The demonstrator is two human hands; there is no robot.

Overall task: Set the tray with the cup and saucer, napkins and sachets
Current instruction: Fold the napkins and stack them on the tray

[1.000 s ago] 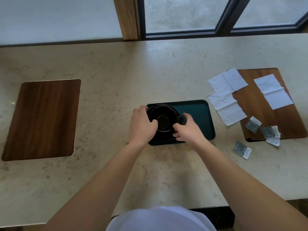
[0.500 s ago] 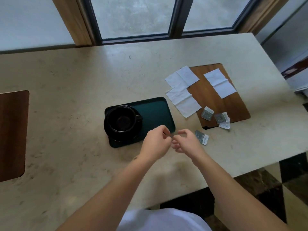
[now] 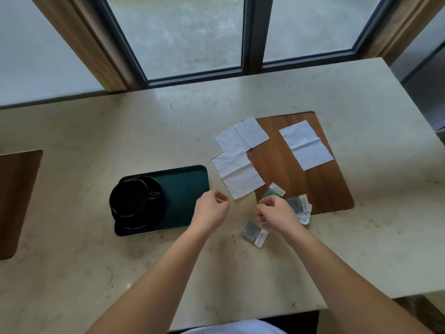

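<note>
- The bare left hand (image 3: pixel 210 212) hung loosely curled with its fingers bent in toward the palm, holding nothing, above the beige stone countertop (image 3: pixel 96 145) just off the right edge of the tray.
- The bare right hand (image 3: pixel 277 214) was also loosely curled and empty, its knuckles over the cluster of sachets; whether it touched any of them could not be told.
- One small grey-and-white paper sachet (image 3: pixel 254 233) lay flat on the counter just below and to the left of the right hand.
- Two more grey-and-white sachets (image 3: pixel 299 204) lay at the near edge of the wooden mat, partly hidden behind the right hand, and a fourth sachet (image 3: pixel 274 190) sat just beyond them.
- The dark green rectangular tray (image 3: pixel 185 189) rested on the counter to the left of the left hand.
- The black cup (image 3: pixel 130 197) stood upright on the black saucer (image 3: pixel 159 213) at the tray's left end, handle pointing right; the right half of the tray was bare.
- Two white paper napkins (image 3: pixel 237 174) lay unfolded and overlapping between the tray and the brown wooden placemat (image 3: pixel 313 184), partly on its left edge.
- A third white napkin (image 3: pixel 305 144) lay wholly on that mat, apart from the others.
- A second wooden placemat (image 3: pixel 16 201) showed at the far left, well apart.
- A dark-framed window (image 3: pixel 250 34) ran along the far side of the counter.
</note>
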